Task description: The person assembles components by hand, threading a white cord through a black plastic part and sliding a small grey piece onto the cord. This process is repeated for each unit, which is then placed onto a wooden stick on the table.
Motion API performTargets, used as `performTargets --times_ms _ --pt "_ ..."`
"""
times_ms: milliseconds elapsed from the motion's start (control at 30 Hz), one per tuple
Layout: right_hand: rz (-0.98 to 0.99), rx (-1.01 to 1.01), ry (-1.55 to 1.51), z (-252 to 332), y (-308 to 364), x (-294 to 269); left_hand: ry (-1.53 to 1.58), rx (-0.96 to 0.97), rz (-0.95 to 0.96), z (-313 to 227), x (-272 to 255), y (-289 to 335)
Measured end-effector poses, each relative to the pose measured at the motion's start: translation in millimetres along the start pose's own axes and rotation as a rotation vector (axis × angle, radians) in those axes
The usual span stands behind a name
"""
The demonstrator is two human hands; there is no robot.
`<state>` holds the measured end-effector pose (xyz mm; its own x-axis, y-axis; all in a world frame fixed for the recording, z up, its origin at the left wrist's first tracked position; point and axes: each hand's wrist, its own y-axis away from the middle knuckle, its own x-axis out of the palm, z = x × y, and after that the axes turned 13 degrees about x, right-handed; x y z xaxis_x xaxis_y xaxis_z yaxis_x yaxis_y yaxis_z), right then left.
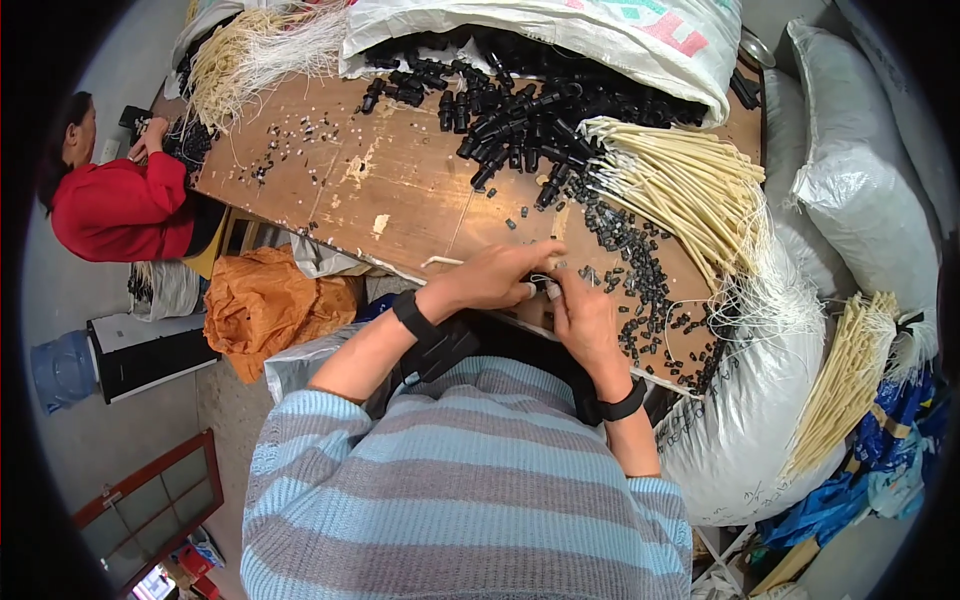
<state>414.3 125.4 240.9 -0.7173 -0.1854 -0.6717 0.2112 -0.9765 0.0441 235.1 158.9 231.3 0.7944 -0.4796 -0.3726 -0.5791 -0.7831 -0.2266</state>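
Note:
My left hand [497, 276] is closed just above the near edge of the table, and a thin cream-coloured stick [441, 261] pokes out on its left side. Close beside it, the fingertips of my right hand [587, 318] are pinched together. A thin white string [540, 278] shows between the two hands, partly hidden by the fingers. Small dark plastic pieces [645, 262] lie scattered right of my hands. Behind them is a bundle of cream sticks [685, 185] with white strings trailing from one end.
Black plastic fittings [525, 125] spill from a white woven sack [560, 40] onto the wooden table [400, 185]. Full white sacks [860, 140] stand at the right, with another stick bundle [845, 380]. At the far left a person in red [125, 205] works; an orange sack [270, 300] lies nearby.

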Motion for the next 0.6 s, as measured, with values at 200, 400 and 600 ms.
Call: performTargets --times_ms 200,400,600 --pt "-0.085 0.001 -0.032 -1 1 4 -0.276 0.333 -0.160 -4 -9 0" --pt "-0.132 0.034 -0.152 -11 5 13 -0.392 0.299 -0.223 4 -6 4" --pt "-0.044 0.372 -0.449 -19 10 16 -0.841 -0.012 -0.531 56 -34 -11"
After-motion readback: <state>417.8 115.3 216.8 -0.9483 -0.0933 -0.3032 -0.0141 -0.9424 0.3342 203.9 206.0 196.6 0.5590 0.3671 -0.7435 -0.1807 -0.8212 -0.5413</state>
